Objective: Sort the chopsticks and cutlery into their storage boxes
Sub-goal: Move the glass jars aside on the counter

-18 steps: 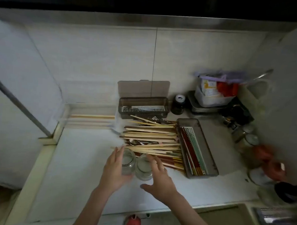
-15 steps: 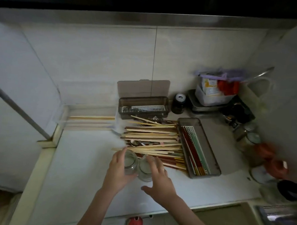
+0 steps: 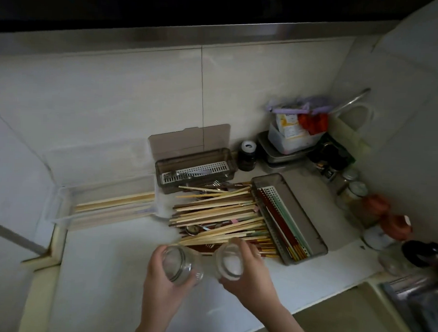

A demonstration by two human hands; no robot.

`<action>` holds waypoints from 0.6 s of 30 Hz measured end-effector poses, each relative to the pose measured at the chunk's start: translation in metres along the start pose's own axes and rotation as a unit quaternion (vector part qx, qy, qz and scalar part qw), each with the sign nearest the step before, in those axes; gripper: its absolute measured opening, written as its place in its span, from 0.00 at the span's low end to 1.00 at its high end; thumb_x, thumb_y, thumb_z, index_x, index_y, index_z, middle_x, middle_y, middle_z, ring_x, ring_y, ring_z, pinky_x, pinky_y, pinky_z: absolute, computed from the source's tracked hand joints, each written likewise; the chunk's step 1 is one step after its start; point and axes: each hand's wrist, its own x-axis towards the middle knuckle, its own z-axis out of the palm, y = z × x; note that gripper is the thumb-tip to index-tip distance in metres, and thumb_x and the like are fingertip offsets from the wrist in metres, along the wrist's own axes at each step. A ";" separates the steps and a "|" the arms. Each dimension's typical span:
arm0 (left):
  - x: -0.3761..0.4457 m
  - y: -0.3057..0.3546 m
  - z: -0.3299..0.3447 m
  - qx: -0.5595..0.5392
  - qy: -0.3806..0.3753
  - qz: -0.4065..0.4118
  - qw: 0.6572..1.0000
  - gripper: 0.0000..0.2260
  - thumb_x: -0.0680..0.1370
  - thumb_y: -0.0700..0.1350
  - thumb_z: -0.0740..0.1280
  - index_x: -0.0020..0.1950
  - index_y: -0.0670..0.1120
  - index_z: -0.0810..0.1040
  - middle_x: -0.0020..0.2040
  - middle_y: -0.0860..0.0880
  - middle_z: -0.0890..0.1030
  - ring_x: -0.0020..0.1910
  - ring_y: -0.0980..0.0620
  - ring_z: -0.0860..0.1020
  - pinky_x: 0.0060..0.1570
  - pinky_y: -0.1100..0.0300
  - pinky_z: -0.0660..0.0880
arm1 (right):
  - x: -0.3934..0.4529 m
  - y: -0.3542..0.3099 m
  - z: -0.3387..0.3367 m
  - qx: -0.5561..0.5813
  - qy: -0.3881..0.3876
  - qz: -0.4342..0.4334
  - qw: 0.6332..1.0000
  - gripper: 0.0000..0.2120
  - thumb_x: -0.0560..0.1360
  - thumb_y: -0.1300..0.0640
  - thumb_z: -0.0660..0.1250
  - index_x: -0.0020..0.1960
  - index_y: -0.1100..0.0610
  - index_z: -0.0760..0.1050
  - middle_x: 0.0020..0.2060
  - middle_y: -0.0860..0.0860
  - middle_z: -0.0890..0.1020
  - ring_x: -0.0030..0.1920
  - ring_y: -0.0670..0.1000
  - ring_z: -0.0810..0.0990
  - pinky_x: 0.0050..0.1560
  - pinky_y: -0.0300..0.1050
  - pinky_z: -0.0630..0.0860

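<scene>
Both glass jars have been lifted from the bench (image 3: 113, 256) and tilted since the earlier frame. One jar (image 3: 177, 265) is gripped by the left hand (image 3: 166, 285), the other jar (image 3: 230, 263) by the right hand (image 3: 250, 275). Unsorted chopsticks (image 3: 218, 213) are piled just beyond, between three storage boxes.

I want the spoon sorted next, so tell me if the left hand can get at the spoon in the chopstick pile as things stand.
Probably not yet. The left hand grips a glass jar, so it has no free fingers, and several chopsticks lie across the spoon, leaving only its bowl showing.
</scene>
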 end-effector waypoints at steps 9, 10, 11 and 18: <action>0.030 0.090 0.035 -0.087 -0.060 0.088 0.991 0.34 0.62 0.55 0.77 0.63 0.57 0.66 0.55 0.54 0.75 0.53 0.57 0.75 0.49 0.59 0.76 | 0.018 -0.017 -0.180 0.057 0.320 -0.037 0.945 0.35 0.62 0.56 0.79 0.62 0.42 0.65 0.57 0.41 0.73 0.59 0.47 0.73 0.55 0.45 0.73; 0.033 0.101 0.045 -0.089 -0.069 0.103 0.988 0.33 0.61 0.56 0.77 0.62 0.57 0.66 0.55 0.57 0.75 0.53 0.60 0.75 0.48 0.63 0.74 | 0.025 -0.014 -0.201 0.058 0.338 -0.036 0.939 0.34 0.62 0.54 0.79 0.61 0.43 0.65 0.56 0.42 0.73 0.59 0.47 0.73 0.55 0.46 0.72; 0.035 0.112 0.055 -0.087 -0.080 0.115 0.986 0.33 0.62 0.55 0.77 0.62 0.58 0.65 0.54 0.61 0.74 0.53 0.65 0.73 0.47 0.68 0.72 | 0.031 -0.009 -0.220 0.059 0.346 -0.031 0.936 0.33 0.62 0.52 0.78 0.60 0.43 0.65 0.55 0.42 0.73 0.58 0.48 0.73 0.54 0.46 0.72; 0.034 0.149 0.120 -0.055 -0.132 0.117 0.983 0.34 0.63 0.56 0.76 0.64 0.60 0.63 0.53 0.67 0.70 0.51 0.68 0.71 0.43 0.74 0.68 | 0.098 0.071 -0.299 -0.036 0.237 0.020 0.971 0.35 0.63 0.54 0.78 0.64 0.49 0.65 0.54 0.48 0.72 0.58 0.54 0.71 0.51 0.45 0.69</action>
